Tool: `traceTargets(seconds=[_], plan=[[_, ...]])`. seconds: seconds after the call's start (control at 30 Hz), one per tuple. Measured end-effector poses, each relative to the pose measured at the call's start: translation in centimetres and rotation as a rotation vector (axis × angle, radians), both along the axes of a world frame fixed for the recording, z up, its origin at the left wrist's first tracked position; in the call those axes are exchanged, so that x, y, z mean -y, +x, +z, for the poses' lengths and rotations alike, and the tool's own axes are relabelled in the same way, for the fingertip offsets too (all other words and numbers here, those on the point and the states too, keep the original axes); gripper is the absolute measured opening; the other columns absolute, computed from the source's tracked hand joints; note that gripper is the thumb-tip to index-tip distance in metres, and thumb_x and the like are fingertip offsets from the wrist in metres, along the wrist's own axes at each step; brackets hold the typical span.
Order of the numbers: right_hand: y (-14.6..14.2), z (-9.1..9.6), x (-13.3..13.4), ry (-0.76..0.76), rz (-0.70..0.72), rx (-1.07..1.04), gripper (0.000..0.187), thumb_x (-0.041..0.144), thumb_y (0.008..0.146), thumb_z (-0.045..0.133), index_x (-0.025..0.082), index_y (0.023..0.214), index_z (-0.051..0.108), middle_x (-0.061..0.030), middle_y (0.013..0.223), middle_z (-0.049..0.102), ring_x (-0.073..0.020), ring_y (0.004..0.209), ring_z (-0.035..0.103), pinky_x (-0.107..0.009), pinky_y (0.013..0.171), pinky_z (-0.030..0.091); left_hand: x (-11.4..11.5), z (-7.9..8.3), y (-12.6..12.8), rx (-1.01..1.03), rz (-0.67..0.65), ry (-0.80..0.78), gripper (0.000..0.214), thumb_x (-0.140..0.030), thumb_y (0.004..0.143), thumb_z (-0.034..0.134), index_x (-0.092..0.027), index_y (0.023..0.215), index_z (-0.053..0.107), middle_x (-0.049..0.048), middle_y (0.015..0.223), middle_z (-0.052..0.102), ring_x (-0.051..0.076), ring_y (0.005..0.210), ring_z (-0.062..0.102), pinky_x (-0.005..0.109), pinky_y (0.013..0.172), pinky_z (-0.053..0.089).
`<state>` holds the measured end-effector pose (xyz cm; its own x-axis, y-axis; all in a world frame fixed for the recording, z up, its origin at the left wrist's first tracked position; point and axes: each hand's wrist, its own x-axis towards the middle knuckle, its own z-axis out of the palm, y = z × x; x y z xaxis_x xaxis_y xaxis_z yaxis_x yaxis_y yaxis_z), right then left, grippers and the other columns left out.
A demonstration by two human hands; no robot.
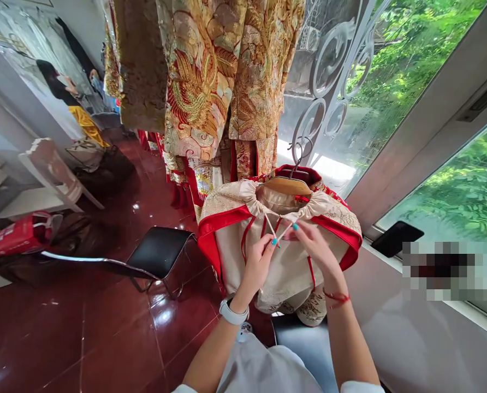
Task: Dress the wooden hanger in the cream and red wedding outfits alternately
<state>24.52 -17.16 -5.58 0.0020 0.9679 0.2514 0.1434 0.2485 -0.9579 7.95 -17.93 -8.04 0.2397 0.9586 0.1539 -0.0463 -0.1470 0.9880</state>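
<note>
While left fingers (265, 244) and right fingers (304, 231) are pinching drawstring (270, 224) at collar's (249, 197) 6 o'clock, tying is apparently needing tension next.

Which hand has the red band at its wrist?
The right hand: red band at its wrist. The left hand has a white strap instead.

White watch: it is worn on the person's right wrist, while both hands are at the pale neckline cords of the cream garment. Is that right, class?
Not quite. The head view shows the white watch on the left wrist; the left hand and right hand are indeed at the pale neckline cords of the cream garment.
</note>
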Motion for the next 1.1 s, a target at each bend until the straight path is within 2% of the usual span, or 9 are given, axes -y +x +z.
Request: traceTargets(seconds=[0.1, 0.2, 0.27, 0.4, 0.53, 0.67, 0.9, 1.0, 1.1], plan=[[1.0, -0.7, 2.1, 0.410, -0.339, 0.385, 0.023, 0.038, 0.094, 0.062, 0.027, 0.113, 0.069, -0.0101, 0.112, 0.069, -0.0242, 0.100, 0.064, -0.041, 0.088, 0.055, 0.9, 1.1, -0.5, -0.096, -0.004, 0.091, 0.038, -0.053, 0.096, 0.047, -0.020, 0.086, 0.060, -0.0025, 0.068, 0.049, 0.013, 0.062, 0.044, 0.024, 0.059, 0.036], [0.8, -0.5, 1.7, 0.636, -0.171, 0.732, 0.022, 0.028, 0.100, 0.053, 0.027, 0.105, 0.074, -0.0094, 0.108, 0.071, -0.0214, 0.094, 0.065, -0.034, 0.081, 0.053, 1.0, 1.8, -0.6, -0.224, -0.014, 0.158, 0.031, -0.042, 0.100, 0.042, -0.019, 0.095, 0.062, 0.0001, 0.075, 0.057, 0.015, 0.068, 0.051, 0.026, 0.064, 0.038], [0.6, 0.0, 0.7, 0.693, -0.063, 0.797, 0.030, 0.026, 0.104, 0.045, 0.025, 0.105, 0.075, -0.0064, 0.088, 0.070, -0.0166, 0.075, 0.062, -0.028, 0.067, 0.048, 0.8, 1.9, -0.6, -0.363, -0.034, 0.197, 0.026, -0.036, 0.100, 0.043, -0.019, 0.100, 0.063, 0.0016, 0.076, 0.061, 0.017, 0.069, 0.055, 0.026, 0.064, 0.038], [0.0, 0.6, -1.1, 0.774, -0.093, 0.927, 0.037, 0.018, 0.104, 0.041, 0.027, 0.121, 0.072, -0.0041, 0.080, 0.061, -0.0150, 0.068, 0.055, -0.026, 0.061, 0.042, 0.2, 2.5, -0.8, -0.606, -0.048, 0.228, 0.019, -0.024, 0.098, 0.045, -0.018, 0.095, 0.063, 0.0027, 0.069, 0.059, 0.020, 0.066, 0.057, 0.029, 0.062, 0.036], [-0.9, 0.0, -2.1, 0.792, -0.148, 1.173, 0.040, 0.012, 0.097, 0.046, 0.026, 0.127, 0.069, -0.0065, 0.083, 0.057, -0.0206, 0.077, 0.050, -0.029, 0.061, 0.039, -0.3, 3.5, -1.3, -0.499, -0.172, 0.254, 0.029, -0.026, 0.100, 0.038, -0.019, 0.080, 0.057, 0.0012, 0.069, 0.057, 0.018, 0.065, 0.053, 0.029, 0.063, 0.037], [-1.3, -1.2, -2.8, 0.808, -0.240, 1.160, 0.035, 0.017, 0.097, 0.048, 0.021, 0.124, 0.070, -0.0077, 0.079, 0.057, -0.0219, 0.074, 0.049, -0.032, 0.061, 0.039, -0.6, 3.8, -2.0, -0.375, -0.267, 0.231, 0.034, -0.031, 0.102, 0.034, -0.020, 0.078, 0.054, 0.0004, 0.070, 0.058, 0.016, 0.065, 0.051, 0.028, 0.064, 0.039], [0.2, -0.2, -1.9, 0.653, -0.013, 1.006, 0.059, 0.006, 0.093, 0.035, 0.020, 0.147, 0.052, -0.0108, 0.099, 0.067, -0.0219, 0.083, 0.058, -0.032, 0.071, 0.049, -2.4, 3.6, -5.1, -0.359, -0.132, 0.343, 0.040, -0.043, 0.101, 0.042, -0.019, 0.075, 0.060, 0.0027, 0.076, 0.061, 0.017, 0.073, 0.056, 0.030, 0.075, 0.043], [0.6, 1.0, -1.7, 0.569, 0.111, 0.745, 0.052, 0.006, 0.094, 0.033, 0.022, 0.129, 0.066, -0.0064, 0.089, 0.067, -0.0181, 0.076, 0.060, -0.029, 0.069, 0.049, -3.2, 3.3, -5.6, -0.294, -0.087, 0.272, 0.043, -0.050, 0.101, 0.041, -0.018, 0.076, 0.058, -0.0002, 0.065, 0.055, 0.015, 0.062, 0.052, 0.028, 0.063, 0.043], [0.7, 2.3, -1.9, 0.564, 0.188, 0.571, 0.032, 0.018, 0.099, 0.044, 0.021, 0.105, 0.076, -0.0052, 0.081, 0.067, -0.0167, 0.071, 0.060, -0.027, 0.066, 0.048, -3.4, 3.6, -4.9, -0.320, 0.004, 0.444, 0.031, -0.045, 0.099, 0.048, -0.018, 0.097, 0.064, 0.0070, 0.096, 0.068, 0.021, 0.091, 0.063, 0.033, 0.081, 0.050]])
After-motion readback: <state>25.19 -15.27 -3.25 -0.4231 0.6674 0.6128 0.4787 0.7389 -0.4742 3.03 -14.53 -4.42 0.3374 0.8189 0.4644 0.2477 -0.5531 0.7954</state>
